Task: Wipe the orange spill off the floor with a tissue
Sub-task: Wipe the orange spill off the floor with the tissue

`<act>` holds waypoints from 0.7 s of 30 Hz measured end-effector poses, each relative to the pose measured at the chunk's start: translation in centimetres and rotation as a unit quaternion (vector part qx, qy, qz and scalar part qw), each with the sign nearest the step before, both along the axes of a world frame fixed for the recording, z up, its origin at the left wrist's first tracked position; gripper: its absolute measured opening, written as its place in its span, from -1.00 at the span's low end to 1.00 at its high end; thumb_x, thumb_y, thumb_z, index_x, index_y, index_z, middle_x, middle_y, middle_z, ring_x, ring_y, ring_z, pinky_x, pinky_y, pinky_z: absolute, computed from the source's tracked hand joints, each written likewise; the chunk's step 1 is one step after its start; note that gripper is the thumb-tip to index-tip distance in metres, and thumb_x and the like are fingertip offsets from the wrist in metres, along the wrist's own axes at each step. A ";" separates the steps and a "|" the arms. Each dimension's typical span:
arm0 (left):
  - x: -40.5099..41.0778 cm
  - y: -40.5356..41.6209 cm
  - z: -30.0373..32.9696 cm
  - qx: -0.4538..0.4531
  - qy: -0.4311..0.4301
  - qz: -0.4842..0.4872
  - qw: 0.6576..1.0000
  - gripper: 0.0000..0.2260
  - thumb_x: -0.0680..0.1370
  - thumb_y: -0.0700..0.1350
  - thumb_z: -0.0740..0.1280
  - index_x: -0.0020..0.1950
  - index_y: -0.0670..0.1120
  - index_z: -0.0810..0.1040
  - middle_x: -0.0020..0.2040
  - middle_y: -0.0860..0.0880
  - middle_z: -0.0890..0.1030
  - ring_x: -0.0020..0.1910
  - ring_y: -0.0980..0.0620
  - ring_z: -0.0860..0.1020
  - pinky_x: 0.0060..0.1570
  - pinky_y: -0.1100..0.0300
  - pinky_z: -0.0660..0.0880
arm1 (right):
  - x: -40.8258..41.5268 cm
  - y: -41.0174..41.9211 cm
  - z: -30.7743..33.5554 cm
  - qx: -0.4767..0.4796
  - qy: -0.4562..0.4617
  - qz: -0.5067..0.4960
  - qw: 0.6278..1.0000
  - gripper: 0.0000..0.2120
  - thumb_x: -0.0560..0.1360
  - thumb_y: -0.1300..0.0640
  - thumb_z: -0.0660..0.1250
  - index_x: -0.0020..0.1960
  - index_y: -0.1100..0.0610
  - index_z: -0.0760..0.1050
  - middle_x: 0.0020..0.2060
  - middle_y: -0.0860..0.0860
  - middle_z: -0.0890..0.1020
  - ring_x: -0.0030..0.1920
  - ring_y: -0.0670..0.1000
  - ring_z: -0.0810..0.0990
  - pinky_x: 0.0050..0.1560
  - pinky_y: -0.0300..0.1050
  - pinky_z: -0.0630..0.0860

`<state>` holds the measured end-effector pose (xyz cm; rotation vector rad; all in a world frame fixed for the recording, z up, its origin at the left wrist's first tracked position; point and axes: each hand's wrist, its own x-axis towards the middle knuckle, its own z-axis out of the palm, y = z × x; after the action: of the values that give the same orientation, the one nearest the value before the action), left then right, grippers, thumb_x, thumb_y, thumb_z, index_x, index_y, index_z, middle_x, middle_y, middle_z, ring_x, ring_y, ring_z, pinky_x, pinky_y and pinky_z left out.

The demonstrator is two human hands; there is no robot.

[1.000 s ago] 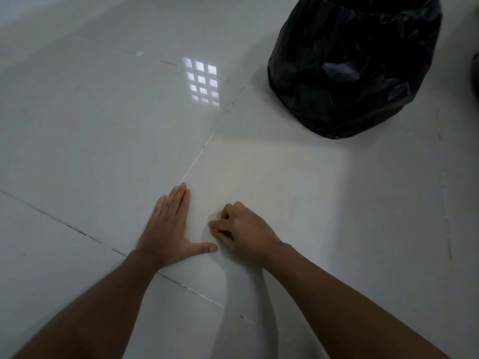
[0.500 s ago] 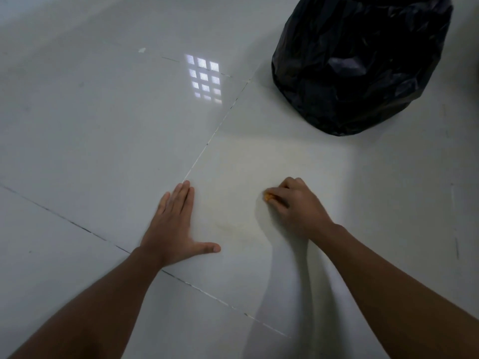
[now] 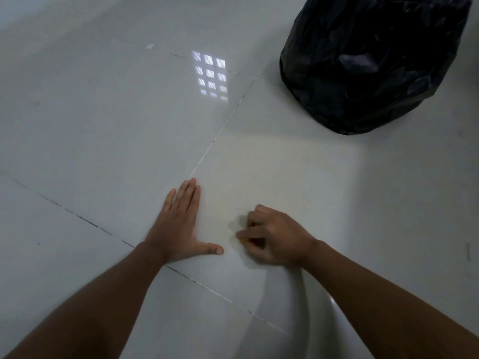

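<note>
Right hand [image 3: 274,237] fingers curled tight around a small wad, only an orange-stained edge of the tissue [image 3: 243,239] showing under the knuckles, pressed onto the floor [image 3: 103,125]. Left hand [image 3: 178,226] flat, fingers together and stretched out, thumb splayed toward the right hand, gripping nothing, looks like a brace. Spill: a faint yellowish smear [image 3: 233,203] on the tile between and beyond the two hands, hard to see its edges. Black trash bag [image 3: 368,63] sits well apart, far right. Step in hand, by my read: mid-wipe, most colour already lifted. Next move likely calls for firm strokes over the leftover film, then getting the wad to the bag.
</note>
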<state>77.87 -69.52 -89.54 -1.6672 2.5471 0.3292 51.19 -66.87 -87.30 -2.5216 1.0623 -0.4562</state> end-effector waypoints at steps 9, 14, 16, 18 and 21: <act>-0.1 0.0 -0.1 -0.004 0.002 0.006 1.000 0.37 0.15 0.75 0.03 0.62 -0.20 -0.21 0.64 -0.12 -0.25 0.60 0.00 -0.31 0.59 -0.09 -0.18 | -5.4 -1.6 -1.0 0.014 -0.017 -0.369 0.929 -0.83 0.56 0.05 0.33 0.09 0.00 0.66 -0.20 -0.07 0.45 -0.05 -0.04 0.37 -0.12 -0.05 0.50; -0.1 0.0 -0.1 -0.004 -0.004 0.004 1.000 0.36 0.17 0.74 0.04 0.62 -0.21 -0.20 0.64 -0.14 -0.23 0.61 -0.01 -0.30 0.59 -0.11 -0.16 | 0.7 -3.6 -0.4 0.035 0.005 -0.227 0.973 -0.79 0.60 0.05 0.27 0.10 0.04 0.65 -0.10 0.05 0.52 0.02 0.09 0.40 -0.05 0.00 0.44; 0.0 0.0 -0.2 -0.001 -0.006 0.003 1.000 0.35 0.18 0.73 0.05 0.62 -0.20 -0.21 0.64 -0.13 -0.25 0.60 -0.01 -0.30 0.59 -0.11 -0.15 | 2.6 -3.3 -0.2 0.025 0.011 -0.146 0.989 -0.80 0.59 0.06 0.27 0.04 0.08 0.66 -0.11 0.07 0.53 -0.03 0.09 0.42 -0.10 0.03 0.44; 0.0 0.0 -0.3 0.001 -0.003 0.004 1.000 0.34 0.19 0.73 0.07 0.62 -0.20 -0.21 0.64 -0.13 -0.25 0.60 -0.01 -0.30 0.59 -0.12 -0.14 | 3.3 -2.2 -0.4 0.013 0.010 -0.094 0.995 -0.79 0.60 0.06 0.26 0.01 0.08 0.66 -0.13 0.06 0.52 -0.07 0.07 0.43 -0.19 0.02 0.45; 0.0 0.0 -0.3 0.000 -0.002 0.002 1.000 0.34 0.19 0.73 0.06 0.62 -0.21 -0.20 0.64 -0.14 -0.24 0.61 -0.02 -0.30 0.59 -0.13 -0.14 | 2.6 0.0 -0.6 0.006 -0.006 -0.068 0.998 -0.79 0.58 0.04 0.26 0.02 0.04 0.66 -0.16 0.01 0.49 -0.11 0.03 0.40 -0.26 -0.06 0.39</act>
<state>77.88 -69.51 -89.88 -1.6719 2.5396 0.3264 53.79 -66.89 -87.86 -2.4423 1.2338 -0.4982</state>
